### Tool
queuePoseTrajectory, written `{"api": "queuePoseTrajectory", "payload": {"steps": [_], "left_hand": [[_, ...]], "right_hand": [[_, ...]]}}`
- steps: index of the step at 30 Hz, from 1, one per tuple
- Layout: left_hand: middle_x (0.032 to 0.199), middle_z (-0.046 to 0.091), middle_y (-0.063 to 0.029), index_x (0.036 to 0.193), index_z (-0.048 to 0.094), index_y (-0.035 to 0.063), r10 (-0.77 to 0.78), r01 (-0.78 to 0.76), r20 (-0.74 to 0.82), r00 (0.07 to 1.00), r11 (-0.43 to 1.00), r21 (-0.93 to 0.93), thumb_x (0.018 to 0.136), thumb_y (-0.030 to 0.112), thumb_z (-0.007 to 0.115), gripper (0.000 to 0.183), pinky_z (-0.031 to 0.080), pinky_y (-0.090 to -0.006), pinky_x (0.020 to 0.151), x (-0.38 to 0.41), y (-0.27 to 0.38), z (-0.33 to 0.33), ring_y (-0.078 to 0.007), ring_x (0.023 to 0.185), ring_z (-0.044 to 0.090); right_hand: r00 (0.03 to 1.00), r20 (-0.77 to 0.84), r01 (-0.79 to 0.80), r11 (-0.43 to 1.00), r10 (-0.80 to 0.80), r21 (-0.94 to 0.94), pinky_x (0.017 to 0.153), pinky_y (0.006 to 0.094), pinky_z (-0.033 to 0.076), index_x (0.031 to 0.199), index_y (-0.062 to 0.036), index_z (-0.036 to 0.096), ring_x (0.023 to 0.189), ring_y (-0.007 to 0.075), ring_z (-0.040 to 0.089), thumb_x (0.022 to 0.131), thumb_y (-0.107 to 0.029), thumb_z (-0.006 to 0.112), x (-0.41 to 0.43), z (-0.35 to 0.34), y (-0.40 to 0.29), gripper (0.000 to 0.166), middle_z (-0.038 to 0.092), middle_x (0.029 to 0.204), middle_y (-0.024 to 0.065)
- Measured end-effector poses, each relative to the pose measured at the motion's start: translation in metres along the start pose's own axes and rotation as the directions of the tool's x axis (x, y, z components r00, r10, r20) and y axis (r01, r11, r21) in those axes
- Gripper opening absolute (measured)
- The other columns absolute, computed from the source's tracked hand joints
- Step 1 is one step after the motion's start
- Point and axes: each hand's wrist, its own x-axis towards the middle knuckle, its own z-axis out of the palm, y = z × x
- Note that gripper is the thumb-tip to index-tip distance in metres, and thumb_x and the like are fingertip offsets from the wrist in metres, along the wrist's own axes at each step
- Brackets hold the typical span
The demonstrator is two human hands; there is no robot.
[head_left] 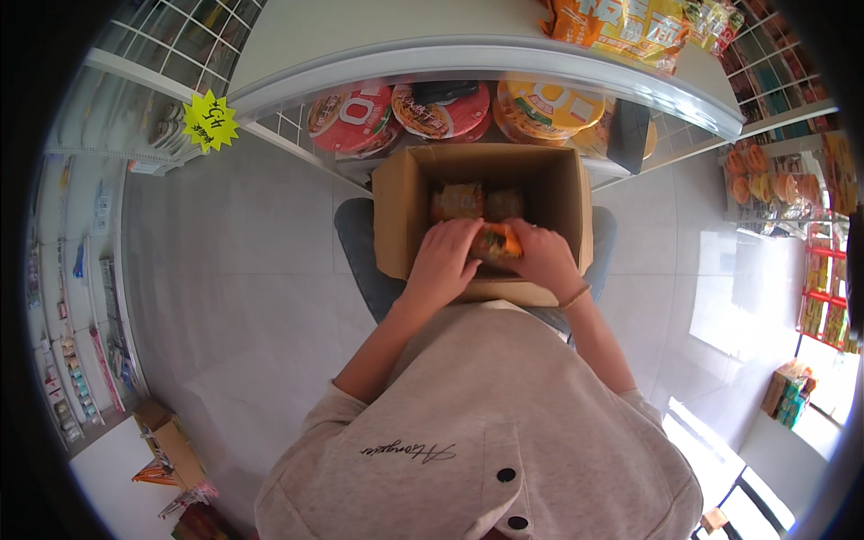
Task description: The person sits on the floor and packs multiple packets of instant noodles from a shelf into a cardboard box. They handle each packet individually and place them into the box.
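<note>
An open cardboard box (499, 293) stands in front of me, over what looks like a stool. My left hand (447, 260) and my right hand (544, 256) hold an orange plastic food packet (498, 241) between them, at the near side of the box. Deeper inside lie another orange-and-clear packet (460, 201) and a dimmer packet (505, 203); their lower parts are hidden in shadow. Some fingertips are hidden behind the packet.
Beyond the box, a shelf holds red instant noodle bowls (442, 108) and a yellow noodle bowl (550, 106). Above it, a shelf edge (472, 57) crosses the view, with an orange noodle bag (621, 27) on top. A yellow price tag (210, 121) hangs at left.
</note>
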Motion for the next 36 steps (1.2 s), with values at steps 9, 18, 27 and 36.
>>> {"api": "queuePoseTrajectory", "payload": {"steps": [9,18,27,36], "left_hand": [[0.089,0.071,-0.0084,0.100,0.069,0.0096,-0.017,0.016,-0.021,1.000,0.999,-0.040,0.083,0.005,0.070,0.018,0.055,-0.0426,0.074,-0.027,-0.051,0.014,-0.0322,0.083,0.067],[0.087,0.069,-0.0091,0.096,0.066,0.0072,-0.035,0.035,0.002,0.999,0.998,-0.045,0.080,0.004,0.068,0.016,0.052,-0.0416,0.070,-0.020,-0.049,0.012,-0.0311,0.076,0.065],[0.087,0.070,-0.0101,0.095,0.066,0.0063,-0.077,0.077,0.008,0.997,0.997,-0.026,0.079,0.004,0.069,0.016,0.054,-0.0415,0.070,-0.026,-0.054,0.018,-0.0311,0.077,0.067],[0.084,0.071,-0.0087,0.094,0.066,0.0084,-0.098,0.098,0.026,0.995,0.995,-0.005,0.081,0.004,0.070,0.015,0.053,-0.0420,0.066,-0.021,-0.051,0.013,-0.0317,0.072,0.066]], "right_hand": [[0.911,0.045,-0.387,0.888,0.410,-0.248,0.083,0.0499,0.059,0.109,0.0015,0.060,0.094,0.0402,0.073,0.089,-0.043,0.068,0.090,0.054,0.086,0.050,0.073,0.097,0.0234],[0.850,0.099,-0.522,0.853,0.518,0.020,0.089,0.0539,0.057,0.120,-0.0010,0.063,0.105,0.0415,0.070,0.092,-0.056,0.064,0.132,0.165,0.202,0.062,0.071,0.112,0.0275],[0.713,0.287,-0.675,0.737,0.639,0.037,0.098,0.0547,0.052,0.134,-0.0109,0.063,0.120,0.0431,0.063,0.096,-0.043,0.054,0.135,0.183,0.197,0.051,0.064,0.131,0.0253],[0.955,-0.245,-0.203,0.970,0.166,-0.132,0.113,0.0519,0.040,0.122,-0.0099,0.072,0.125,0.0392,0.062,0.096,-0.053,0.044,0.128,0.206,0.162,0.057,0.067,0.131,0.0218]]}}
